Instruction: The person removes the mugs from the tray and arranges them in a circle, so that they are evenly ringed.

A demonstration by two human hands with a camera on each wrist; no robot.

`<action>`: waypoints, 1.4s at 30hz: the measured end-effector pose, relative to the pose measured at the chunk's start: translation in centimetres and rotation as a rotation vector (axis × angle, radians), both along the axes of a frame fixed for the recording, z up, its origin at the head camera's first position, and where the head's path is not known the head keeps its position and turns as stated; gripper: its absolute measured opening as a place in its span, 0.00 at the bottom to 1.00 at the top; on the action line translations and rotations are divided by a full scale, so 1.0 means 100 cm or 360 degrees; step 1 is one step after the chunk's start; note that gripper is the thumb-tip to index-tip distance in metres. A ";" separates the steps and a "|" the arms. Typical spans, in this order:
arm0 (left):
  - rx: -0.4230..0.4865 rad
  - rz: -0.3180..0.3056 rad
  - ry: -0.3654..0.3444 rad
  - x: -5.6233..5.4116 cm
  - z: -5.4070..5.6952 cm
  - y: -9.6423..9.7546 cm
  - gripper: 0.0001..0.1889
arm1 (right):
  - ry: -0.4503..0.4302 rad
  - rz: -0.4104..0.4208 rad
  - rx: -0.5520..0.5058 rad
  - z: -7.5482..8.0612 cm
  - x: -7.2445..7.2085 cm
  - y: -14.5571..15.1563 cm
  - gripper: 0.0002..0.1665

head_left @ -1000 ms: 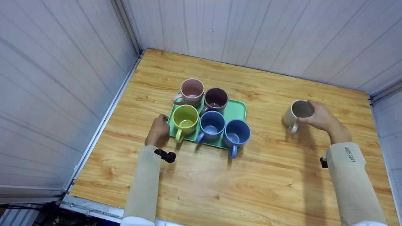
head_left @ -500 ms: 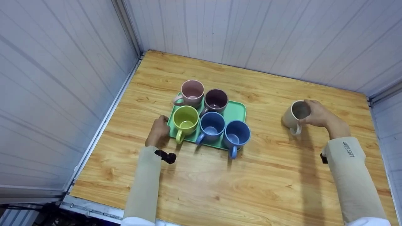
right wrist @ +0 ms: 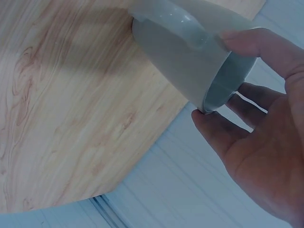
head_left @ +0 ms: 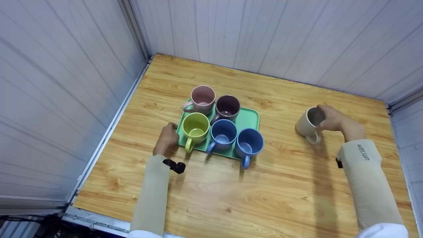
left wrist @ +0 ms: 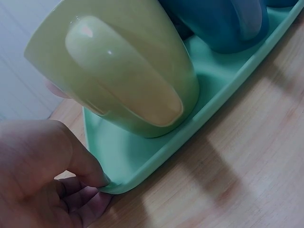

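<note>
My left hand [head_left: 168,135] pinches the near left corner of a green tray [head_left: 250,117], thumb on the rim and fingers curled by its edge in the left wrist view. Closest to that hand stands a yellow mug [head_left: 195,128], its handle towards me. Two blue mugs, one in the middle [head_left: 223,133] and one at the right [head_left: 249,142], share the tray's front row. Behind them are a pink mug [head_left: 203,97] and a purple mug [head_left: 228,107]. Off to the right, my right hand [head_left: 336,122] grips a beige mug [right wrist: 183,52] by its rim, thumb near the handle; its base seems to touch the table.
The wooden table [head_left: 231,201] extends in front of the tray and between it and the beige mug. Pale panelled walls close in the left side [head_left: 66,82], the back [head_left: 264,36] and the right. The tray's far right part holds no mug.
My right hand has shifted slightly left and turned the beige mug, so its handle now points more to the right. The left hand keeps its hold on the tray, and the other mugs stay put.
</note>
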State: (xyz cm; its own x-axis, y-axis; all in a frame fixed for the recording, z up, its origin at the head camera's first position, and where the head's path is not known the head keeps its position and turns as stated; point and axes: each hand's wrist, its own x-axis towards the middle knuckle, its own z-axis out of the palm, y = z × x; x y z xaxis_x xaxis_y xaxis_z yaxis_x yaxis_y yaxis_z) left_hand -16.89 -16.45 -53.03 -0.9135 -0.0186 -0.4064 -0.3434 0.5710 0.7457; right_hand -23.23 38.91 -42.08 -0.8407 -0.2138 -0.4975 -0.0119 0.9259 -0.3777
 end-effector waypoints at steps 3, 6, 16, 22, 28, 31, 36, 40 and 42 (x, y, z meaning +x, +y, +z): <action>0.0035 0.0007 -0.0028 0.000 0.000 0.001 0.23 | -0.0017 0.0007 0.0008 0.002 0.000 -0.001 0.61; 0.0066 0.0016 -0.0048 -0.001 0.000 0.002 0.23 | -0.0029 0.0017 0.0036 0.003 0.001 -0.002 0.60; 0.0075 0.0028 -0.0064 -0.002 0.002 0.002 0.25 | 0.0024 0.0069 0.0168 0.003 0.004 -0.007 0.57; 0.0044 0.0014 -0.0069 0.001 -0.003 0.001 0.23 | 0.0108 0.0154 0.0273 -0.003 0.010 -0.008 0.55; 0.0015 -0.0014 -0.0004 -0.007 -0.004 0.002 0.23 | 0.0157 0.0145 0.0338 -0.003 0.018 -0.006 0.62; -0.0007 -0.0014 0.0018 -0.008 -0.003 0.002 0.23 | 0.0232 0.0168 0.0324 -0.001 0.019 -0.008 0.63; 0.0040 0.0021 -0.0007 -0.007 0.000 0.001 0.23 | 0.0323 0.0148 0.0234 0.001 0.021 -0.013 0.65; 0.0085 0.0051 -0.0003 -0.008 0.001 0.001 0.24 | 0.0402 0.0136 0.0163 0.003 0.023 -0.017 0.65; 0.0138 0.0074 -0.0031 -0.008 0.002 0.001 0.24 | 0.0465 0.0158 0.0133 0.003 0.025 -0.020 0.63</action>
